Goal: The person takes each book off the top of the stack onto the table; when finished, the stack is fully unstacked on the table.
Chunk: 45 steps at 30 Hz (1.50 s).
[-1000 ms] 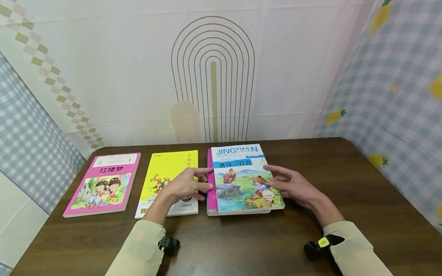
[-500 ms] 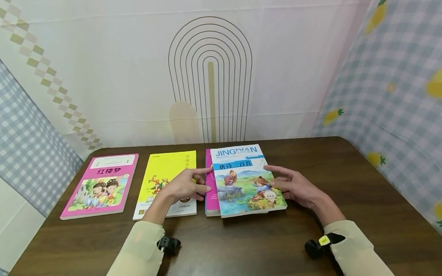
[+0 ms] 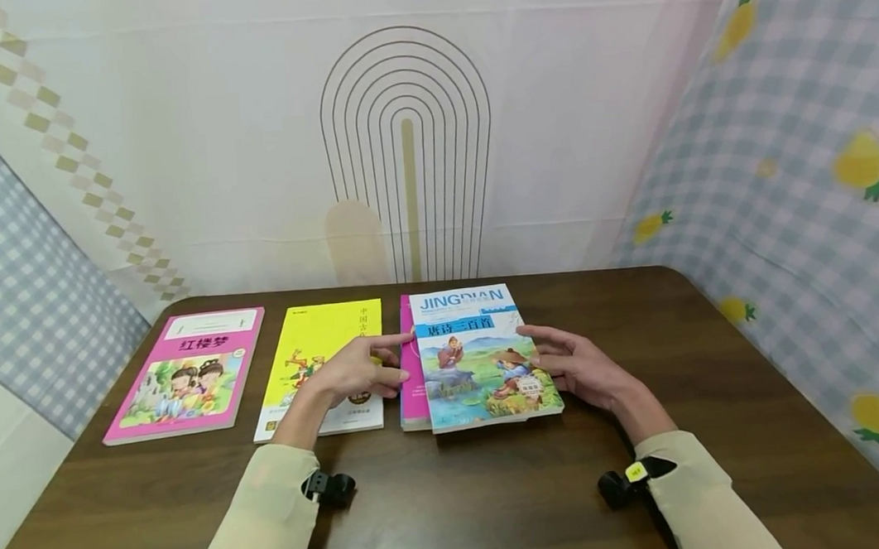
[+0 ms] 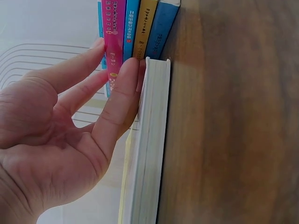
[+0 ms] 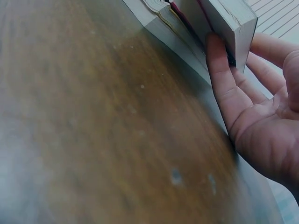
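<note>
A book with a blue-and-white cover lies aslant on top of a stack, over a pink book. Light blue, yellow and blue spines show under the pink spine in the left wrist view. My left hand touches the stack's left side, its fingers fairly straight along the spines. At the right edge, my right hand pinches the top book, thumb at the cover and a fingertip by its lower side in the right wrist view. Some right fingers are hidden behind the book.
A yellow book lies partly under my left forearm. Farther left is another pink book with two children on its cover. Both are on the dark wooden table, backed by a white curtain.
The top book has turned slightly, its near end shifting right and toward me over the pink book. My hands stay about where they were, and the head view has drifted slightly.
</note>
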{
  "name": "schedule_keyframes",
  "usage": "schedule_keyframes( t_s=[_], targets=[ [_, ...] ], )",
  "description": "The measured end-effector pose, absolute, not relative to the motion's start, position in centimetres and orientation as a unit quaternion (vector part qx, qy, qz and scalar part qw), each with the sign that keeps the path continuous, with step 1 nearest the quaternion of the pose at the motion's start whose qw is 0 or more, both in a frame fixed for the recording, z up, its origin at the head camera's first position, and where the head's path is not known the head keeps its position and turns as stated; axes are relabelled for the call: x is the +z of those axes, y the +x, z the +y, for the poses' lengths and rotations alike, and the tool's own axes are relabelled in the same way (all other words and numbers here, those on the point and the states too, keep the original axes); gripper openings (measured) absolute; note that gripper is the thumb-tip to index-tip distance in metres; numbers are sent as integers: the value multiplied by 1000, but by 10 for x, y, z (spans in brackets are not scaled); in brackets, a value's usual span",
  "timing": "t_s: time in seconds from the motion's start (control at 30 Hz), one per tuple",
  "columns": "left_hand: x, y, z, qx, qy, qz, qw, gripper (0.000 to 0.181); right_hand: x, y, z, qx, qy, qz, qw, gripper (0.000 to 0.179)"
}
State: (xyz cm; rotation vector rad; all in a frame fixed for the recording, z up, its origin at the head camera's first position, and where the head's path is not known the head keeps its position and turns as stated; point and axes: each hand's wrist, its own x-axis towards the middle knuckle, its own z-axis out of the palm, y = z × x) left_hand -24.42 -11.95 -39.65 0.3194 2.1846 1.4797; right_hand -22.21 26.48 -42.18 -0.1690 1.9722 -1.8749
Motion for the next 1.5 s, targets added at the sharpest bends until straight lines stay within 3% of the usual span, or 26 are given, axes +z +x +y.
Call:
schedule_keyframes(
  t_s=[0.87, 1.2, 1.5],
  targets=[
    [-400, -245, -122, 540, 113, 800, 238, 71, -403, -224, 275, -707, -26, 683, 178, 62],
    [-401, -246, -122, 542, 117, 796, 242, 69, -383, -217, 305, -714, -10, 685, 144, 61],
    [-400, -246, -123, 546, 119, 794, 238, 69, -367, -206, 350, -749, -20, 651, 123, 49]
  ],
)
